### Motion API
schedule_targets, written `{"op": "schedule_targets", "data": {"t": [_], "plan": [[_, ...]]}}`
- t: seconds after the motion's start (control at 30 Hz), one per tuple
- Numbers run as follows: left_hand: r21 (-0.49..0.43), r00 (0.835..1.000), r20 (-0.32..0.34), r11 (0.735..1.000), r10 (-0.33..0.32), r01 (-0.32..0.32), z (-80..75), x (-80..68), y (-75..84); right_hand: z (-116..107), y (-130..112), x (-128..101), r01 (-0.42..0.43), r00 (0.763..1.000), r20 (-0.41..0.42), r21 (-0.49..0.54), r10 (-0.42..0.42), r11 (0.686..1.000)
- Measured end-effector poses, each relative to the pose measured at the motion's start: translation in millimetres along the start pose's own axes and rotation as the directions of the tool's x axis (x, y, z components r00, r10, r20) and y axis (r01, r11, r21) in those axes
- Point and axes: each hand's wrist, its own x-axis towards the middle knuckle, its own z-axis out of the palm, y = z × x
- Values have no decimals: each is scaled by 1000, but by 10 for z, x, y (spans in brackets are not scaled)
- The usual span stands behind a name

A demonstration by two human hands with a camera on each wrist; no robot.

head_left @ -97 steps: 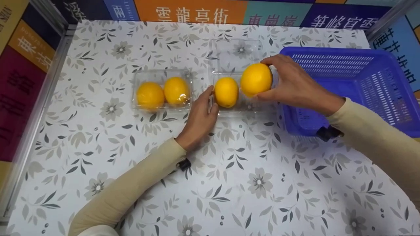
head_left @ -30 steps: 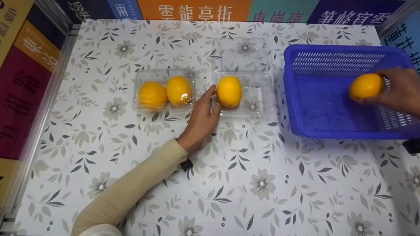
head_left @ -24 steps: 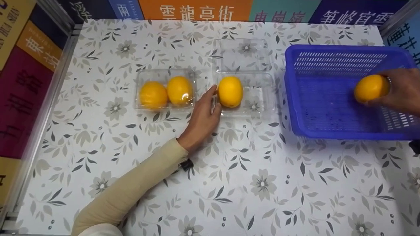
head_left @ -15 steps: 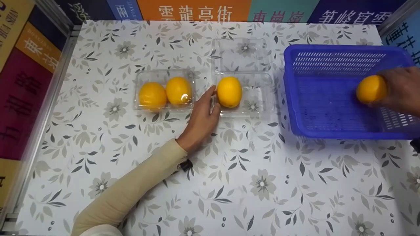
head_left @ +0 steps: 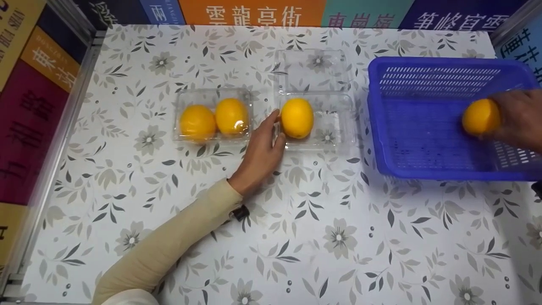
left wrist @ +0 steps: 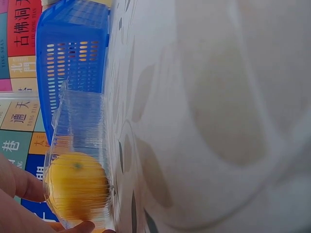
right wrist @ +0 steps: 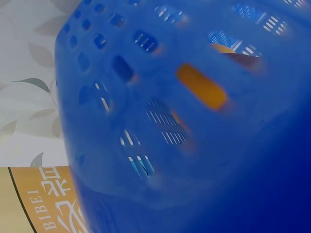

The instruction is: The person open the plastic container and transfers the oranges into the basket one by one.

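Observation:
My left hand rests against the left end of an opened clear plastic container, its fingers and thumb touching that end. One orange sits in the container's left half. In the left wrist view, fingers lie along the ribbed plastic beside the orange. At far right, my right hand grips another orange inside the blue-purple basket; the frame edge cuts off the arm. The right wrist view is mostly the basket wall, with bits of orange showing through its slots.
A closed clear plastic container with two oranges stands left of the opened one. The raised lid lies back behind its base. A floral cloth covers the table, and printed panels border its back and left.
My right hand has carried its orange from above the opened container rightward into the basket, then slightly farther right and lower. My left hand has stayed at the container's end.

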Motion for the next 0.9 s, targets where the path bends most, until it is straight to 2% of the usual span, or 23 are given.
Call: {"op": "schedule_targets", "data": {"t": [0.43,0.73,0.8,0.9], "plan": [[10,1000,-8,1000,-9,9,8,10,8,28,-80,-21,-49,999,14,19,49,999],[10,1000,-4,1000,-21,21,11,5,3,-17,-173,-26,-2,1000,-26,32,3,999],[8,1000,-3,1000,-23,23,8,1,7,-31,-226,-39,-26,999,-37,59,28,998],[5,1000,-1,1000,-21,21,8,-2,8,-80,-334,-58,-98,994,-32,158,104,983]]}}
